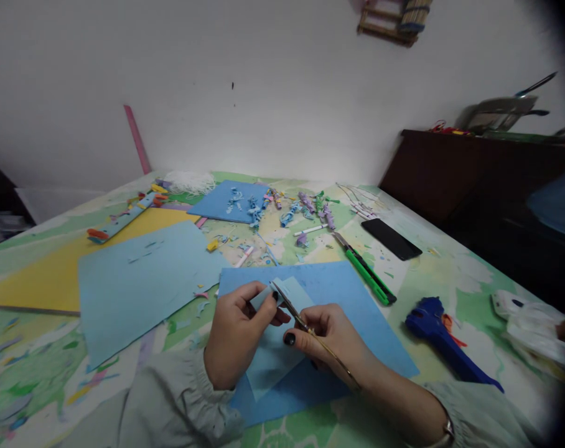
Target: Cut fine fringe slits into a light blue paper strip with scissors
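Observation:
My left hand [238, 326] pinches a small light blue piece of craft foam [262, 298] between thumb and fingers. My right hand [331, 339] grips gold-coloured scissors [302, 322]. Their narrow blades point up and left and meet the piece by my left thumb. Part of the handle is hidden by my fingers. Beneath both hands lies a light blue foam rectangle [269, 367], on top of a larger, darker blue foam sheet [373, 348].
A green utility knife [369, 275], black phone [391, 239] and blue glue gun [443, 345] lie to the right. Light blue [137, 286] and yellow sheets [35, 283] lie left. Foam figures [289, 213] and scraps are scattered behind. A dark cabinet [469, 186] borders the right side.

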A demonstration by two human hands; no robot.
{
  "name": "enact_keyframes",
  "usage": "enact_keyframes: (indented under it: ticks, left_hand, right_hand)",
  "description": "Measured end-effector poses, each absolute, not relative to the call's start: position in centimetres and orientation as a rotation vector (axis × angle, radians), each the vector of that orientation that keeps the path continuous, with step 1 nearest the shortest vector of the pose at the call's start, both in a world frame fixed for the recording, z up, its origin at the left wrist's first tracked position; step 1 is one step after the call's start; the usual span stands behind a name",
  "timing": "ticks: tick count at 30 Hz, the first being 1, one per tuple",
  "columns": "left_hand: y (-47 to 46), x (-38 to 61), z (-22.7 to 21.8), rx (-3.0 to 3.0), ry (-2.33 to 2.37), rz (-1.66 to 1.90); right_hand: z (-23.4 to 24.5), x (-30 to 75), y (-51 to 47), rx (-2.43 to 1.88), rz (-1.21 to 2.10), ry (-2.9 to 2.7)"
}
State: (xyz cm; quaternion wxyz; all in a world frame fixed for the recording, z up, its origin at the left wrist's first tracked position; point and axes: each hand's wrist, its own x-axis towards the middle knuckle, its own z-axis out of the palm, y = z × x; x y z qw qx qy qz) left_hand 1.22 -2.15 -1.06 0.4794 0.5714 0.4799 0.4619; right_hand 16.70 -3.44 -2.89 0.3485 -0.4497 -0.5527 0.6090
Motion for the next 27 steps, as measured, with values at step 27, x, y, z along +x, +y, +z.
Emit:
enact_keyframes:
  ticks: [27]
  left_hand:
    - [-2.15,1.29,-0.74,1.390,1.103,1.101]
  right_hand:
    - [-2.60,16.61,-3.47,-1.175,1.561,-1.417]
